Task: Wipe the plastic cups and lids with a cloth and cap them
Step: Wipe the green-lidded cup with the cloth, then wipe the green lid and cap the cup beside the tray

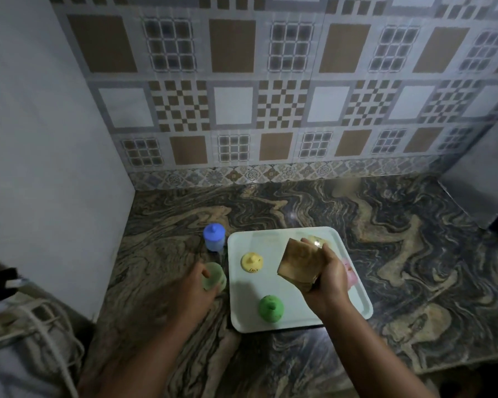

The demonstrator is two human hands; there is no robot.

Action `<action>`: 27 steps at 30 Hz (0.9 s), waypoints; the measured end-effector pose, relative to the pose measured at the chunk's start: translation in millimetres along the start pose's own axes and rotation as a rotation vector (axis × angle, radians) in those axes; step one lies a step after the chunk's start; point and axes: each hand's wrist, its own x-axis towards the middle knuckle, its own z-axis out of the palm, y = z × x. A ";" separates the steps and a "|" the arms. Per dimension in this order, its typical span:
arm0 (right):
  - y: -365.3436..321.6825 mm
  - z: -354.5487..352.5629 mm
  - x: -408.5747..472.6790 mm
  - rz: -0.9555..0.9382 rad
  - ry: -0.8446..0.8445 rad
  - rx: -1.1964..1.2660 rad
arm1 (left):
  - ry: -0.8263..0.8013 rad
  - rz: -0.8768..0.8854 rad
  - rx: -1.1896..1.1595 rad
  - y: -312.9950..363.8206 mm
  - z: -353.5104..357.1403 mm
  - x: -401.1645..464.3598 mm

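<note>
My right hand grips a folded brown cloth above the white tray. My left hand holds a pale green cup on the counter just left of the tray. A yellow lid and a green lid lie on the tray. Behind my right hand a pink cup and a yellowish cup show partly. A blue cup with its blue lid on stands on the counter beyond the green cup.
The marbled stone counter runs to a tiled back wall and a plain wall on the left. A metal appliance sits at the far right. Cords and cloth lie at the lower left.
</note>
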 end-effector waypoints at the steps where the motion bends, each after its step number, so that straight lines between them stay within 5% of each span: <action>1: -3.0 -3.3 0.9 0.003 -0.003 -0.016 | 0.000 -0.018 0.059 0.5 3.8 4.1; 10: -39.4 -31.0 13.9 -0.002 0.000 -0.070 | 0.030 -0.045 0.181 2.2 31.8 50.7; 14: -53.1 -48.3 19.0 0.003 0.025 -0.075 | 0.132 0.335 0.260 18.0 48.0 13.1; 16: -54.4 -56.7 21.9 0.011 0.037 -0.088 | -0.123 0.413 0.235 32.4 60.3 -8.8; 19: -53.9 -68.6 25.9 0.029 0.034 -0.085 | -0.409 0.246 0.367 51.0 84.4 -23.4; 27: -47.4 -86.6 29.3 0.062 0.071 -0.142 | -0.374 -0.003 0.513 82.3 109.6 -31.7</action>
